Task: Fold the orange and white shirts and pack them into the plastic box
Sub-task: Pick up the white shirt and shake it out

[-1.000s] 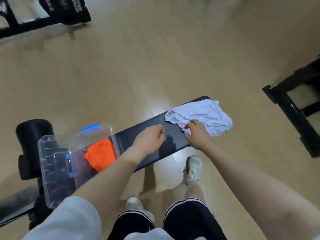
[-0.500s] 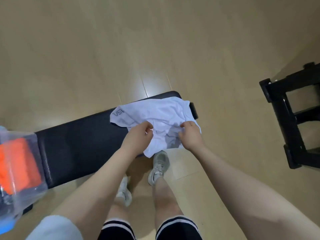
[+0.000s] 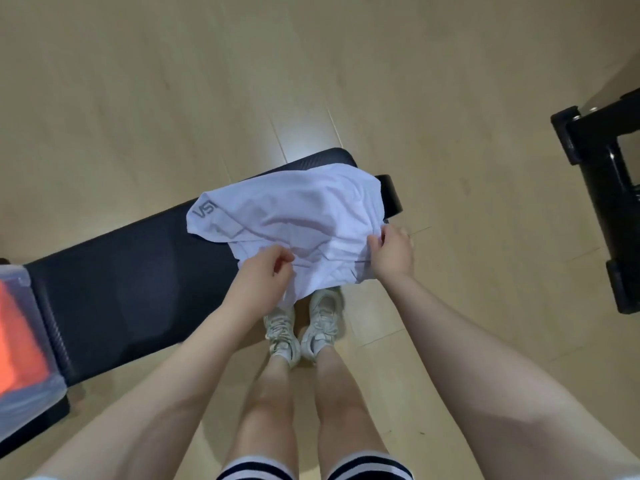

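A crumpled white shirt (image 3: 294, 220) with grey lettering lies over the right end of a black padded bench (image 3: 131, 285), its near edge hanging off the front. My left hand (image 3: 259, 278) pinches the shirt's near edge. At the right side of the shirt, my right hand (image 3: 393, 252) grips the fabric. The clear plastic box (image 3: 31, 382) stands on the bench's left end, cut off by the frame. Inside it lies the orange shirt (image 3: 15, 337).
A black metal frame (image 3: 602, 188) stands on the wooden floor at the right. My legs and white shoes (image 3: 301, 327) are just in front of the bench, below the hanging shirt. Pale wood floor spreads beyond the bench.
My left hand came over from the bare bench to the white shirt and took hold of it. My hands have since spread apart along its near edge. The view has swung right.
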